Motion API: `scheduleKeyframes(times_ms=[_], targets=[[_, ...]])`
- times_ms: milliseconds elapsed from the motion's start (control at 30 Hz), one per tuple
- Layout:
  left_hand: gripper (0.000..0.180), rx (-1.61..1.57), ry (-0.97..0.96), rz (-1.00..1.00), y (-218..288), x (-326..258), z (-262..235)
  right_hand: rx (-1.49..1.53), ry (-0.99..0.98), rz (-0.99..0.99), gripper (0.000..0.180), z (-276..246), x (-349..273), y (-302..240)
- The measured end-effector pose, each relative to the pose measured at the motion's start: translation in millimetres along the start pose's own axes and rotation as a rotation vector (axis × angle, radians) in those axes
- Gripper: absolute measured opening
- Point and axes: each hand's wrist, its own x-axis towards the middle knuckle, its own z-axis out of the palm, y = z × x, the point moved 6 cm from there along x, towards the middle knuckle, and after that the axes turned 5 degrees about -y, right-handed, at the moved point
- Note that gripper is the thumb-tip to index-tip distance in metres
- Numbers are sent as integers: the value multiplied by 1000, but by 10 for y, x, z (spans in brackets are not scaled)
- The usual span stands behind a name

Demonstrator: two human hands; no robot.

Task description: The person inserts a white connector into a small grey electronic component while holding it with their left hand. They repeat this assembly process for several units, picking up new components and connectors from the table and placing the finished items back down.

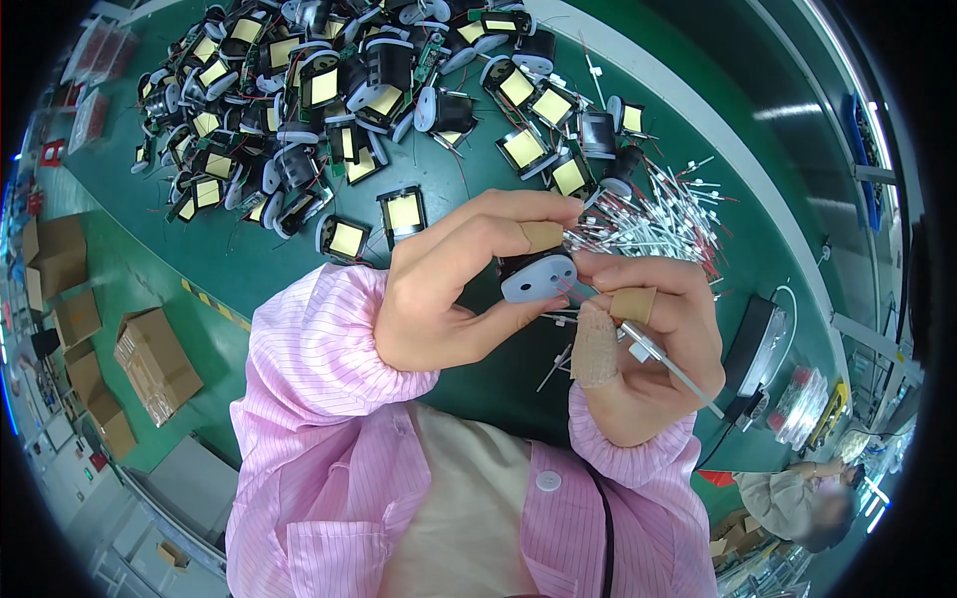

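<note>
Two-handed, keep the grey-capped black housing [536,278] steady above the green workbench [249,267], clamped between thumb and fingers of the left hand [437,284], and ease the red wires [575,290] gently, unkinked, with fingertips of the right hand [683,324] seemingly closed on them.

We see smooth, matt grey plastic on the end plate [543,274], glossy black plastic on the housings [388,65], and papery-looking yellow pads [522,149]. The green tabletop [219,249] looks smooth; our sleeve [309,324] is crinkled cloth, the bandage [597,354] rough-textured fabric, the box [167,364] matt brown cardboard.
</note>
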Motion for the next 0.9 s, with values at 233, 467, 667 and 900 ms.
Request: scheduleKeyframes(times_ms=[233, 467, 667, 900], targets=[[46, 28, -23, 36, 30, 32, 5, 53, 31, 36, 21, -16, 17, 29], [46, -23, -21, 16, -1, 16, 0, 14, -9, 23, 21, -14, 28, 4], [45, -30, -37, -1, -5, 11, -5, 4, -12, 36, 22, -5, 15, -16], [41, 51, -4, 32, 17, 21, -1, -35, 1, 42, 22, 5, 18, -13]])
